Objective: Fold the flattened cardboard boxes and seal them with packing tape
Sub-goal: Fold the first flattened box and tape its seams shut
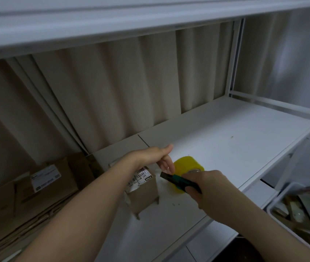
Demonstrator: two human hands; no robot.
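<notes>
My left-hand fingers [166,164] pinch what I take to be the tape's free end, at about ten o'clock from the yellow tape roll [188,167]; my right hand [210,188] grips the utility knife [176,181], its long axis running ten to four, blade nearest that strip. The small cardboard box [142,193] stands at seven o'clock of the roll.

Looks like a small packing or stockroom corner: a white metal shelf unit [235,129] backs onto a beige curtain [112,82]. Flattened labelled cartons [27,195] pile up at left, and a white bin [282,193] of scraps sits at right
</notes>
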